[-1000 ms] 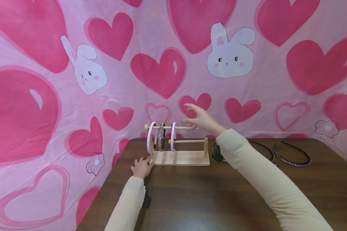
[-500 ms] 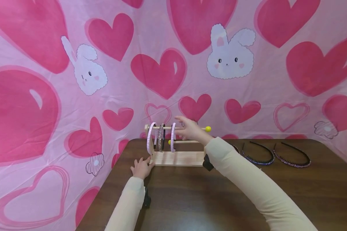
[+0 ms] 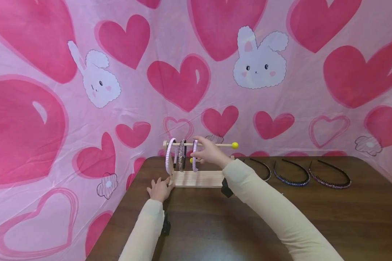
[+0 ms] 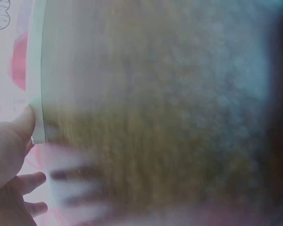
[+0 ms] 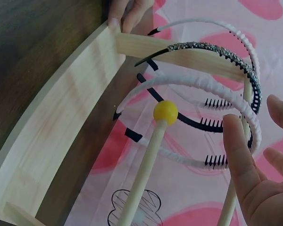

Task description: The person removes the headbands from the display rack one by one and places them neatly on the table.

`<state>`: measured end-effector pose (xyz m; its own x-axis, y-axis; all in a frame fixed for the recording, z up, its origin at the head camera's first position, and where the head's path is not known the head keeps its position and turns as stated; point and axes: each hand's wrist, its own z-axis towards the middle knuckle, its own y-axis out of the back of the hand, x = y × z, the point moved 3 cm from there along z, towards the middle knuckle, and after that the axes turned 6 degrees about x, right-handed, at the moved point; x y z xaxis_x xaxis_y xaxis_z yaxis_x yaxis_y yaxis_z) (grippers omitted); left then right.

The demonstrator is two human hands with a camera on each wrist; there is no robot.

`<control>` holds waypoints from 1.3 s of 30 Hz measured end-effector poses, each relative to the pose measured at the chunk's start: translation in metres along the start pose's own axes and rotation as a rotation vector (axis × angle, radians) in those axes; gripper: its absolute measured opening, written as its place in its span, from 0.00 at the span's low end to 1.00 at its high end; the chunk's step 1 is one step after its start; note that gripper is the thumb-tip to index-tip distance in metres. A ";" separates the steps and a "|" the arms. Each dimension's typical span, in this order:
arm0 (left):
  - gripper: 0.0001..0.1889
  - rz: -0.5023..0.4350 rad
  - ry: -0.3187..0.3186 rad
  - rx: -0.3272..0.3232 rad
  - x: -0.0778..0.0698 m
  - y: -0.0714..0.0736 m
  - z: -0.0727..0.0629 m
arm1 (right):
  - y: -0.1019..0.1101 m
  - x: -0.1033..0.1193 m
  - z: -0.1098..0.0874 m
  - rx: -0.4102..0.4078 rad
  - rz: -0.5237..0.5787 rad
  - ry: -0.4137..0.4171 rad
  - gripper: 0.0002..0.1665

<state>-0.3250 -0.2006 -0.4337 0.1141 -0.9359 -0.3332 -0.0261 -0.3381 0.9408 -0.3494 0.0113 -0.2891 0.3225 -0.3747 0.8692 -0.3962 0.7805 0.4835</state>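
Note:
A wooden stand (image 3: 199,179) carries headbands on its upper rod: two pale lilac ones and a glittery one (image 3: 180,159) between them. My right hand (image 3: 212,152) is at the rightmost lilac headband (image 3: 195,165), overlapping its upper part in the head view. In the right wrist view the thumb (image 5: 240,155) lies right at this headband, and the other fingers are spread on its far side. My left hand (image 3: 160,189) rests on the table at the stand's left end, fingers spread, with thumb and forefinger touching the base's corner. A blurred board fills most of the left wrist view.
The upper rod ends in a yellow ball (image 3: 235,145) on the right; the lower rod has its yellow ball (image 5: 165,113) at the left. Three more headbands lie on the dark wooden table (image 3: 196,224) at right, including a blue one (image 3: 294,183). A pink heart-print cloth (image 3: 179,83) hangs behind.
My right hand has moved left and down from above the rod's right part to the rightmost lilac headband, uncovering the yellow ball and table headbands. The left hand stays in place.

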 end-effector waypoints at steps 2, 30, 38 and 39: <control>0.27 0.008 0.004 0.001 0.000 0.000 0.001 | -0.002 0.001 0.001 -0.010 -0.014 0.000 0.41; 0.26 0.006 0.002 -0.009 0.002 -0.002 0.002 | 0.007 -0.004 0.007 -0.088 0.082 -0.052 0.34; 0.27 -0.011 0.008 -0.002 0.003 -0.003 0.004 | 0.021 0.002 -0.002 -0.092 0.051 -0.046 0.32; 0.27 -0.012 0.012 0.001 0.003 -0.003 0.004 | 0.023 0.002 -0.003 -0.090 0.047 -0.045 0.32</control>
<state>-0.3285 -0.2027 -0.4380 0.1260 -0.9304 -0.3441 -0.0259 -0.3498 0.9365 -0.3553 0.0299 -0.2763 0.2660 -0.3567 0.8956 -0.3306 0.8389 0.4323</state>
